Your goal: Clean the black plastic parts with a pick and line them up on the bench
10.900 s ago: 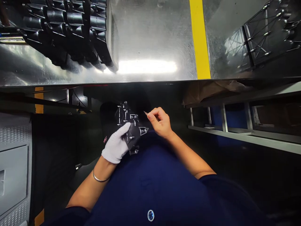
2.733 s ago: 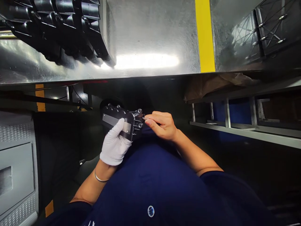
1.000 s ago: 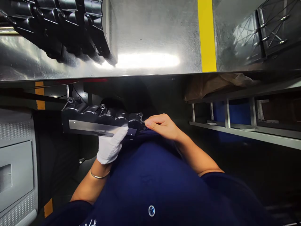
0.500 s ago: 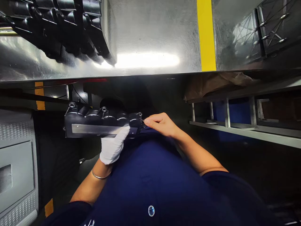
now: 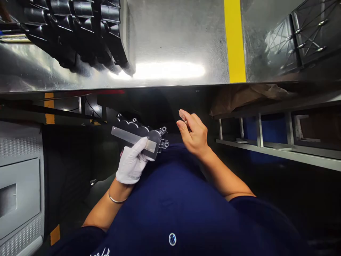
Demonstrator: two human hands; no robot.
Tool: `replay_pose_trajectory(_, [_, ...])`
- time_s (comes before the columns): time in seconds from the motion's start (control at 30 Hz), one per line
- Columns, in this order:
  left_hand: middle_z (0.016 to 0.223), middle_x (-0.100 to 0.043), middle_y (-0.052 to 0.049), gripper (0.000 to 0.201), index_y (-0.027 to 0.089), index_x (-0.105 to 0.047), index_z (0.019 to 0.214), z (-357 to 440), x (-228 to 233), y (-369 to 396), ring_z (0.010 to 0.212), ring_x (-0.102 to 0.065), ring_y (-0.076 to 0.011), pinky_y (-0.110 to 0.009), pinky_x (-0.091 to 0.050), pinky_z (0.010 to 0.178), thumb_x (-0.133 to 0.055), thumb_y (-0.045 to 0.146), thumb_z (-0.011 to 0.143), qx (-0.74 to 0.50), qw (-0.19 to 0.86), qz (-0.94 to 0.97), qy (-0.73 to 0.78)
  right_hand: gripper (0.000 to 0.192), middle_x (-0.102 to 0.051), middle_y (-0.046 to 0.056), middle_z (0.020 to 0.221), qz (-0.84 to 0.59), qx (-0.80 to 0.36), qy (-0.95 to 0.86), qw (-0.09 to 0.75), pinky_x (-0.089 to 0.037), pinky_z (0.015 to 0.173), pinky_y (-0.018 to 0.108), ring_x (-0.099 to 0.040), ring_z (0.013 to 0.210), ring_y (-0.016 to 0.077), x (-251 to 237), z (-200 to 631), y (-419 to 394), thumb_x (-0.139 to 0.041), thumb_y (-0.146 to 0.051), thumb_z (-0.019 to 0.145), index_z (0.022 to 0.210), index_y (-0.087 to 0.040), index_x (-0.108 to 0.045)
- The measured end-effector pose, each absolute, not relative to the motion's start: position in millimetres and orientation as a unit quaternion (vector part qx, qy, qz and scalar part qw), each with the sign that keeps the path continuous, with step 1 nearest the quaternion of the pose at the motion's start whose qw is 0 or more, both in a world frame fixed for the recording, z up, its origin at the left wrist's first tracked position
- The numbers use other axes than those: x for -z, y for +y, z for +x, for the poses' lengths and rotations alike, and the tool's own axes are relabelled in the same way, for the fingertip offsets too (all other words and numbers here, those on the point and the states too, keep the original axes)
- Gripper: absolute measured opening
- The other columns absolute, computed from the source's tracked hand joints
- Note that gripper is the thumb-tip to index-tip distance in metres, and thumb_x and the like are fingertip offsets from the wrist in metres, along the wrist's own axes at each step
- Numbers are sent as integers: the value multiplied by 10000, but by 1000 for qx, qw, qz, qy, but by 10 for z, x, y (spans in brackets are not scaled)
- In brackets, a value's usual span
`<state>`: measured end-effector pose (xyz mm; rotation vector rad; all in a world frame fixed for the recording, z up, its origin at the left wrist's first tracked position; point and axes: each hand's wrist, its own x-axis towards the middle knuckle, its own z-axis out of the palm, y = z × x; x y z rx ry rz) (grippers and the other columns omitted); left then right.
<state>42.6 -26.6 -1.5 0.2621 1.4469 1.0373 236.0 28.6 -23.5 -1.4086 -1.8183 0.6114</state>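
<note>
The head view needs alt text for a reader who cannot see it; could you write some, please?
A white-gloved left hand grips a black moulded part at lap height, while the bare right hand, apart from it, pinches a small blade. Beyond them, a shiny metal table carries more black parts.

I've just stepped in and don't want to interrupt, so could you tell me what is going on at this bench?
A person in a dark blue top holds a black moulded plastic part in the gloved left hand, below the edge of a shiny metal table. The bare right hand is raised beside the part, clear of it, pinching a small blade. Similar black parts are stacked on the table.
</note>
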Motion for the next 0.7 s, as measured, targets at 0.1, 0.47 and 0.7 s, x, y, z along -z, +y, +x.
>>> replay_pose_trajectory(0.1, [1023, -743, -7, 225, 228, -689, 892, 483, -70, -211, 1138, -637, -239, -245, -600, 818, -762, 276, 685, -474, 613, 84, 626, 338, -630, 38, 744, -495, -317, -743, 321, -483, 653, 275, -568, 647, 143, 175, 2410, 283, -432, -347, 976, 1180, -136, -598])
replay_pose_trajectory(0.47, [1135, -706, -17, 302, 216, -661, 956, 576, -334, -147, 1109, -647, -266, -275, -624, 781, -759, 250, 672, -438, 569, 175, 674, 367, -616, 15, 612, -434, -271, -807, 296, -387, 566, 217, -513, 545, 89, 71, 2323, 212, -447, -317, 975, 739, -149, -671])
replay_pose_trajectory(0.7, [1030, -734, -20, 161, 203, -679, 805, 589, -426, -102, 1102, -647, -262, -303, -590, 866, -743, 219, 658, -422, 563, 177, 688, 389, -681, 28, 668, -443, -276, -830, 198, -336, 570, 231, -568, 592, 101, 7, 2369, 262, -447, -345, 972, 740, -155, -696])
